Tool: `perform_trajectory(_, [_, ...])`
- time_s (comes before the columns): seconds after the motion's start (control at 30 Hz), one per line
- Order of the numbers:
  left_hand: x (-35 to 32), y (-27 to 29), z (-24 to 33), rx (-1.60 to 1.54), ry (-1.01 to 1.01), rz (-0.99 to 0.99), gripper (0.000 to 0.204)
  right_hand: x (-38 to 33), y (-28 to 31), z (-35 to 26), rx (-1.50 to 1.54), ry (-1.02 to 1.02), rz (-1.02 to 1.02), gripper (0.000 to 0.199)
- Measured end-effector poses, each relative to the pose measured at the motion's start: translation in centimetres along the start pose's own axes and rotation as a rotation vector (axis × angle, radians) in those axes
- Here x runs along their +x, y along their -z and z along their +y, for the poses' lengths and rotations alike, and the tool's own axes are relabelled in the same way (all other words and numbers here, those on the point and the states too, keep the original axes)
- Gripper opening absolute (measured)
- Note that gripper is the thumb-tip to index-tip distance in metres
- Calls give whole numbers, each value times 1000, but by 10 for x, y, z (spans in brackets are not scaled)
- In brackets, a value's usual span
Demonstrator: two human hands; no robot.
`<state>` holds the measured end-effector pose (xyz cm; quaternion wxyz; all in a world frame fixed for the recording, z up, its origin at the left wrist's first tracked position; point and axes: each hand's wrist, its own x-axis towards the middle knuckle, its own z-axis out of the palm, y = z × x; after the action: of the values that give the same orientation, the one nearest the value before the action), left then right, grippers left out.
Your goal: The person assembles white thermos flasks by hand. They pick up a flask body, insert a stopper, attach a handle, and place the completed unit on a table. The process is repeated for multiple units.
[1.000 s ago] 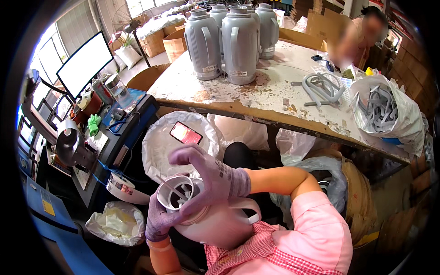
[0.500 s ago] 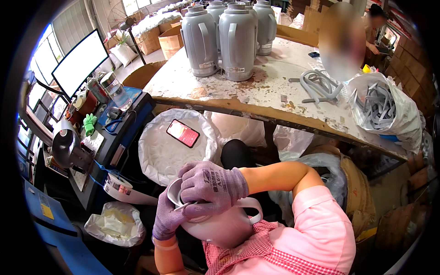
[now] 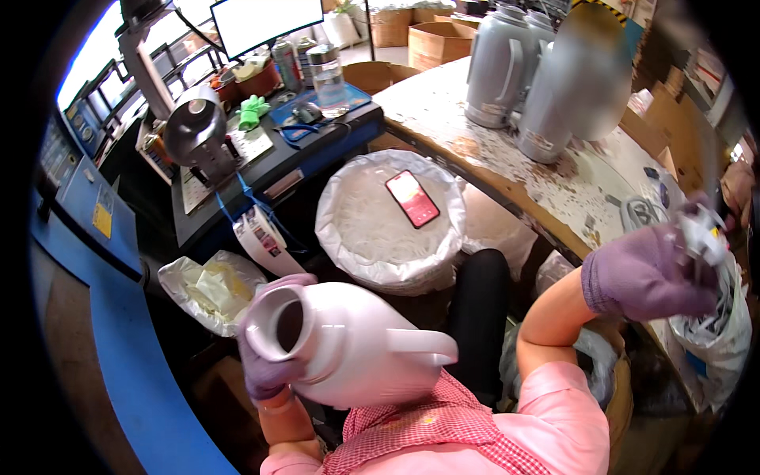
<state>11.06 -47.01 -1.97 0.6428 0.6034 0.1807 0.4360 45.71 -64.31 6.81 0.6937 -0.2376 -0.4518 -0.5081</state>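
A pale, glossy thermos jug body (image 3: 356,340) lies tilted across my lap, its round mouth toward the left and its handle toward the right. My left hand (image 3: 265,356), in a purple knit glove, grips it around the neck. At the far right, my gloved right hand (image 3: 653,273) is raised over the table's edge. Its fingers are curled on a whitish-grey thing (image 3: 703,237) with a small yellow spot, too blurred to name. Just below that hand is a white bag (image 3: 724,340) of grey handle-like parts.
A white-lined tub (image 3: 348,226) with a phone (image 3: 412,199) on its translucent contents stands ahead. Grey thermos jugs (image 3: 495,71) stand on the worn table (image 3: 443,131). On the left are a desk (image 3: 237,190) with a monitor (image 3: 269,24), a label roll (image 3: 260,233) and a small lined bin (image 3: 210,293).
My right hand has left the jug's mouth and moved far right, onto the blurred whitish-grey thing. My left hand still holds the jug. The view has swung left.
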Motion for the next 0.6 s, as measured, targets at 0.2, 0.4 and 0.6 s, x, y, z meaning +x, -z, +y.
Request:
perform_trajectory(0.2, [-29,27,-16,230,-238,283,90,-97,-125,150,-90,-414,-345,46])
perform_trajectory(0.4, [-48,38,-39,494,-263,283,89,-284,-137,164,-68,-644,-1474,32])
perform_trajectory(0.6, [-43,32,-67,585,-217,118,86,-440,-89,87,-174,-321,-1705,28])
